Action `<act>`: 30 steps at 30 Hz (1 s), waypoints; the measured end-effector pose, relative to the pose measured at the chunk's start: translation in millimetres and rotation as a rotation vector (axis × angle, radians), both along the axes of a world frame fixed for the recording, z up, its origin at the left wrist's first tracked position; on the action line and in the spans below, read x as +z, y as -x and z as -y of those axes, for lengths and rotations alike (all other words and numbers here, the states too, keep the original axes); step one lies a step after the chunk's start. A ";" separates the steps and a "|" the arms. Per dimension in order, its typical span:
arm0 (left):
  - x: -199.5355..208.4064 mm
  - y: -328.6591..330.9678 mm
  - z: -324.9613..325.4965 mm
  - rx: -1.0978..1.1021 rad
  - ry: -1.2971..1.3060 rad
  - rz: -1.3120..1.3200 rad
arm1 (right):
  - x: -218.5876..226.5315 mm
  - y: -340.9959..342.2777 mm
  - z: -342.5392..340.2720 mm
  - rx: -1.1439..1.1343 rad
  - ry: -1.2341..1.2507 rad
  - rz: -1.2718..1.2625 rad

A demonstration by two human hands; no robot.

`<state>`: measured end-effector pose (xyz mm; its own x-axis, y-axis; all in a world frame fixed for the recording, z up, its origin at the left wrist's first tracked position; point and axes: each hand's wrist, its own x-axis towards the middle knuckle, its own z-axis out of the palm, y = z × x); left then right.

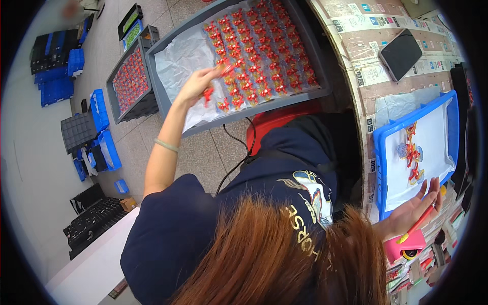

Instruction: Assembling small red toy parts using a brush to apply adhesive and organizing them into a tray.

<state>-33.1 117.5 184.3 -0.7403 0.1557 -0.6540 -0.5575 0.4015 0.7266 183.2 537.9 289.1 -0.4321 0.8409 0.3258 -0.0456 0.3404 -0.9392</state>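
My left hand (196, 85) reaches over the grey tray (238, 115), its fingers closed on a small red-and-gold figurine (224, 70). Another red piece (208, 93) shows just under the palm; whether it is held too I cannot tell. Beneath lie rows of similar red-and-gold figurines (264, 51) with clear bluish parts, on white paper. At the right, my right hand (414, 211) holds a thin red brush or pen (421, 220) with a yellowish end, beside the near edge of a blue tray (380, 173). A few red figurines (413, 155) rest on white paper in that tray.
A black phone (401, 55) lies on the paper-covered workbench (378, 94). Beside my right hand is a pink container (406, 245). Another crate of red pieces (130, 81) stands left of the grey tray. Blue bins (57, 91) and a black cable (236, 168) are on the floor.
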 end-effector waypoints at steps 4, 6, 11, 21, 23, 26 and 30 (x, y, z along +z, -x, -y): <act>-75.6 -18.0 83.5 -0.021 0.216 0.166 | -2.3 -7.7 -6.5 -0.004 0.043 0.016; -95.7 -25.0 95.9 0.009 0.279 0.198 | -2.4 -6.7 -7.4 0.008 0.034 0.027; -147.5 -25.5 95.2 -0.075 0.401 0.147 | 1.8 -10.7 -6.1 0.019 0.060 0.015; -117.6 5.0 104.8 0.109 0.207 0.484 | 2.9 -14.9 -8.6 0.028 0.095 0.029; -114.2 13.1 109.7 0.150 0.137 0.503 | 3.1 -16.1 -10.2 0.016 0.101 0.026; -133.8 17.1 120.9 0.171 -0.161 0.373 | 2.3 -15.4 -11.8 0.017 0.099 0.034; -151.2 15.2 111.8 0.225 -0.191 0.166 | 1.7 -14.8 -12.4 0.048 0.112 0.032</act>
<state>-48.3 5.6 33.1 -0.6558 0.1316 -0.7434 -0.7338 0.1204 0.6686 198.0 550.3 290.9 -0.4814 0.8495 0.2158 -0.0283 0.2310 -0.9725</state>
